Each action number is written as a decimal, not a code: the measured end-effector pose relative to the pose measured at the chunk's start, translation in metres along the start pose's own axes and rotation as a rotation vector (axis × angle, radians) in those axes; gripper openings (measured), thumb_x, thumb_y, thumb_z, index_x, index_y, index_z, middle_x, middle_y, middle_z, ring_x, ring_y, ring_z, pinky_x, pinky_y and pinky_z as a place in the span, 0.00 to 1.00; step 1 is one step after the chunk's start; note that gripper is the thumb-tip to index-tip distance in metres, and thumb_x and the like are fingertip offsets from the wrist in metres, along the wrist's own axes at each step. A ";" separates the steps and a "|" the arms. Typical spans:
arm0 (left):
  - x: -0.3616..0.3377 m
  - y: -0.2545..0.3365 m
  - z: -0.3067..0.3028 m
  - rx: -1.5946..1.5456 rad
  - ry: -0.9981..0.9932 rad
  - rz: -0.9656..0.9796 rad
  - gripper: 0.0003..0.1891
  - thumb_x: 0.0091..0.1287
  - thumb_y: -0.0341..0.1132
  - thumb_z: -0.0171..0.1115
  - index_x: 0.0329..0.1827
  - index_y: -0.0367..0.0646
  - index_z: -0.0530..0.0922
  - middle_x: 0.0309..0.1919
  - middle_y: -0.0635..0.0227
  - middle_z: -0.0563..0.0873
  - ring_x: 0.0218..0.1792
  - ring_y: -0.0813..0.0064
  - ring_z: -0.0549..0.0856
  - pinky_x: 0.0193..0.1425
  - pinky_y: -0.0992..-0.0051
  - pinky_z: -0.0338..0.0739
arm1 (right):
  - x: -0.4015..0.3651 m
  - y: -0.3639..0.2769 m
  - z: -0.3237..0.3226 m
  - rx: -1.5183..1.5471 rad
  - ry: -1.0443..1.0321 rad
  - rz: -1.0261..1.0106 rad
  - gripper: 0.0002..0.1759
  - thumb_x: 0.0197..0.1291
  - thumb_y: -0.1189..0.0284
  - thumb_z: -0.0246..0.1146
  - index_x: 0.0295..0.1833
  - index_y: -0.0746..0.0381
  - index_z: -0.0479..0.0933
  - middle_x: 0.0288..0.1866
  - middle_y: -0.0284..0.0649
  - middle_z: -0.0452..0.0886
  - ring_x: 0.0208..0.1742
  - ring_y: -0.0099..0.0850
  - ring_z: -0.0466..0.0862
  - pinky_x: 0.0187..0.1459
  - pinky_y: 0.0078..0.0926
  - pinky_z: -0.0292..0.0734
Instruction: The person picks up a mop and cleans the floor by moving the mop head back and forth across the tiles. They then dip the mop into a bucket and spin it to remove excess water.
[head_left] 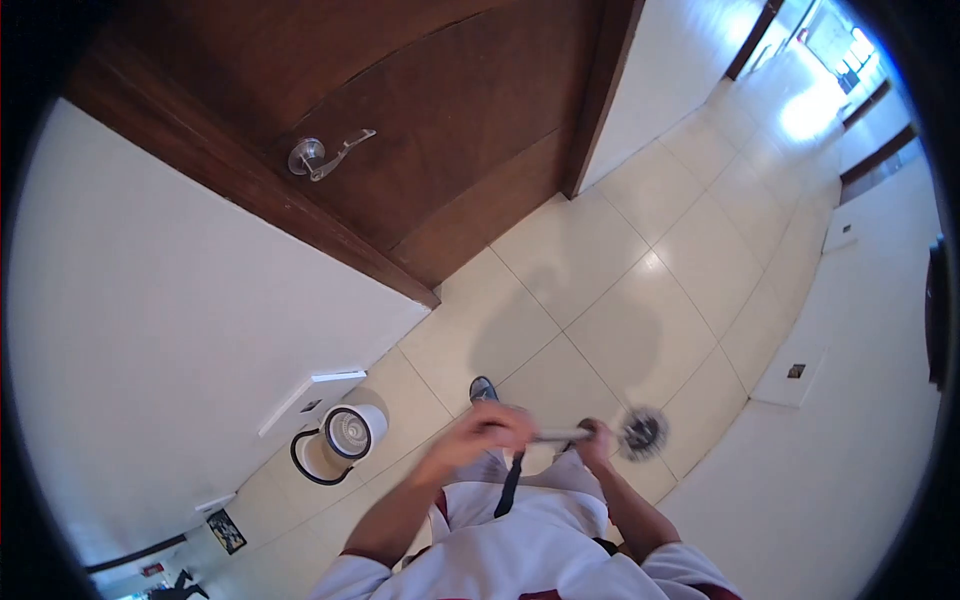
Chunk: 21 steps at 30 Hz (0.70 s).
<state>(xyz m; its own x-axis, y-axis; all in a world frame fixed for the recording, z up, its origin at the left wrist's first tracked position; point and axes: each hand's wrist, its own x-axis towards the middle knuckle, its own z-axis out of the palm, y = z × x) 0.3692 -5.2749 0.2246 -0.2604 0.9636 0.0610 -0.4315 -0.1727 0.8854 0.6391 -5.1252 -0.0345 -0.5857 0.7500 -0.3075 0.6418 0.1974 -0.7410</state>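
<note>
A mop with a grey metal pole [560,435] and a round, blurred grey head [643,433] is held level in front of my body. My left hand [490,428] is closed round the pole, its fingers slightly smeared by motion. Nearer the mop head, my right hand [597,440] is also closed on the pole. A black strap [509,488] hangs below my left hand, against the white clothing. The head of the mop is off to the right, above the tiled floor.
To the left, a white bucket [372,425] with a round basket and black handle stands by the wall. A brown wooden door [470,130] with a metal lever handle [330,158] is ahead. Tiled floor [640,290] runs up a corridor at upper right; a white wall [840,470] borders the right.
</note>
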 end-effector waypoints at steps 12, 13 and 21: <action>-0.122 0.144 -0.002 0.416 0.707 0.757 0.16 0.63 0.48 0.53 0.28 0.47 0.63 0.15 0.73 0.67 0.17 0.77 0.67 0.32 0.71 0.68 | 0.046 -0.278 0.163 0.229 -0.273 -0.440 0.11 0.52 0.80 0.56 0.44 0.62 0.72 0.48 0.50 0.74 0.53 0.51 0.76 0.52 0.48 0.74; -0.119 0.151 -0.016 0.412 0.639 0.729 0.15 0.63 0.47 0.53 0.28 0.47 0.63 0.14 0.73 0.66 0.17 0.77 0.68 0.32 0.72 0.68 | 0.050 -0.277 0.168 0.184 -0.224 -0.474 0.11 0.52 0.80 0.57 0.43 0.62 0.71 0.46 0.49 0.74 0.53 0.50 0.75 0.51 0.47 0.74; -0.087 0.055 0.127 0.091 0.005 0.500 0.19 0.58 0.49 0.60 0.27 0.40 0.70 0.11 0.69 0.73 0.13 0.74 0.72 0.23 0.74 0.72 | -0.138 -0.084 -0.003 0.101 0.145 -0.293 0.24 0.40 0.82 0.68 0.47 0.63 0.69 0.46 0.47 0.72 0.49 0.46 0.73 0.51 0.40 0.71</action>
<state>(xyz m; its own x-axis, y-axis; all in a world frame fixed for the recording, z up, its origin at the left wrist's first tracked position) 0.4778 -5.3427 0.3267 -0.4204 0.7666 0.4854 -0.1764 -0.5938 0.7850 0.6677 -5.2434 0.0728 -0.6569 0.7539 0.0096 0.4002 0.3594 -0.8430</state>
